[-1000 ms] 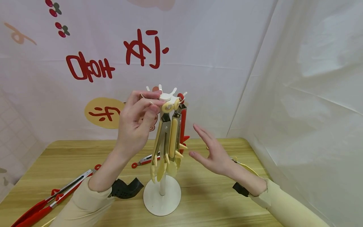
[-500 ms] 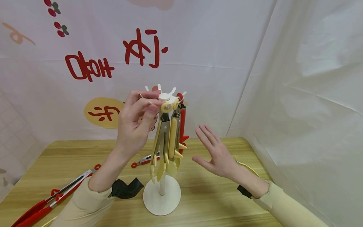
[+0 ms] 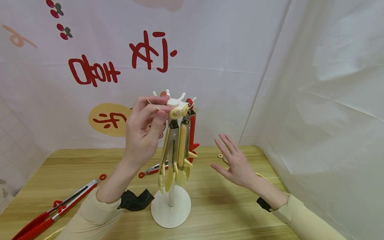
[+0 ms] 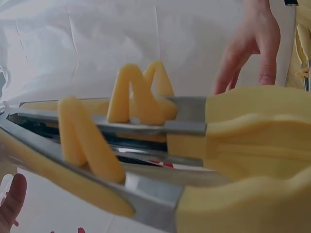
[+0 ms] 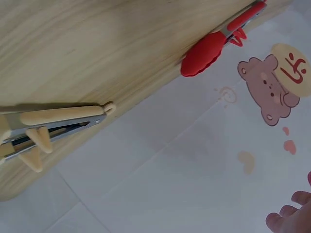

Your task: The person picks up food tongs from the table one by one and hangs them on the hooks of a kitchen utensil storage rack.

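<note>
My left hand [image 3: 142, 130] holds the hooked top of a white rack [image 3: 171, 216], thumb and fingers bent around its hooks. Two pairs of yellow tongs [image 3: 172, 143] hang there by their rings, with red tongs [image 3: 192, 133] behind them on the right. In the left wrist view the yellow tongs [image 4: 92, 174] fill the foreground, close to that hand. My right hand [image 3: 235, 165] is in the air right of the rack, its fingers spread and holding nothing. Partly hidden behind it, more yellow tongs [image 3: 221, 156] lie on the table; the right wrist view shows these tongs [image 5: 63, 115] more fully.
Long red tongs [image 3: 73, 197] lie at the table's left. Another red pair [image 3: 153, 169] lies behind the rack, partly covered by the hanging tongs. The wooden table [image 3: 216, 206] meets a printed white cloth [image 3: 216, 40] at the back and a plain one at the right.
My right hand has drawn away from the rack to the right, its fingers spreading, uncovering the ring end of the yellow tongs on the table. My left hand has stayed at the rack top.
</note>
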Demonstrator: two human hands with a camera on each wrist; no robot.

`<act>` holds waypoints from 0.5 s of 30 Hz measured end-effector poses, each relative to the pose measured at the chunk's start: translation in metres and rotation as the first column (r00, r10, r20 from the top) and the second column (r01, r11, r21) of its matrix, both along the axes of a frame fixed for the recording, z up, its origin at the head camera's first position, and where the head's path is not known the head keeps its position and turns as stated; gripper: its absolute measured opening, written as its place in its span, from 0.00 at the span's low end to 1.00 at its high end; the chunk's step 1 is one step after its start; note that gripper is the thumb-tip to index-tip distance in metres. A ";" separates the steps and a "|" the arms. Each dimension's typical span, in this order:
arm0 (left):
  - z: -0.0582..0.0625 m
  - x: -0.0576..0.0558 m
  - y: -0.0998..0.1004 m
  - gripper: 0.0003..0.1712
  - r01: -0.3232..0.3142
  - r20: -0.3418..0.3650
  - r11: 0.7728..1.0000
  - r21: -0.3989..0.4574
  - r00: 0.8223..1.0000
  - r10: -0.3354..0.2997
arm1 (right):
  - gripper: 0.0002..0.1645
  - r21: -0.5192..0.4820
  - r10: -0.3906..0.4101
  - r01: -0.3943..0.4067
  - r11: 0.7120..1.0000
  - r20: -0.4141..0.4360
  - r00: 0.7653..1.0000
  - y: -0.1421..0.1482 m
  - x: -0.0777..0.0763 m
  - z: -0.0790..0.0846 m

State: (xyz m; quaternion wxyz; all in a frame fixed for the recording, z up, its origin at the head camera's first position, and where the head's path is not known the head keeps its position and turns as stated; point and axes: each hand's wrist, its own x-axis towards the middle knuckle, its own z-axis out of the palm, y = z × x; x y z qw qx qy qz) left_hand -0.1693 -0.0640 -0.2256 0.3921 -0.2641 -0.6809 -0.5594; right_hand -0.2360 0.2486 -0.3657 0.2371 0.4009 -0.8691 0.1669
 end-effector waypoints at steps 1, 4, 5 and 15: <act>0.000 0.000 0.001 0.37 -0.004 -0.005 1.000 0.008 1.000 0.004 | 0.52 -0.004 -0.005 0.005 1.000 -0.002 1.000 0.002 -0.001 -0.002; 0.000 0.001 0.005 0.35 -0.040 -0.017 0.999 0.026 0.999 0.041 | 0.51 -0.012 -0.016 0.016 1.000 -0.017 1.000 0.008 -0.005 -0.006; 0.000 0.001 0.006 0.35 -0.059 -0.019 0.998 0.033 0.998 0.060 | 0.51 -0.013 -0.018 0.018 1.000 -0.023 1.000 0.010 -0.007 -0.008; 0.000 0.001 0.020 0.34 -0.233 -0.040 0.966 0.114 0.970 0.239 | 0.51 -0.003 -0.064 0.064 0.998 -0.027 0.998 0.031 -0.018 -0.018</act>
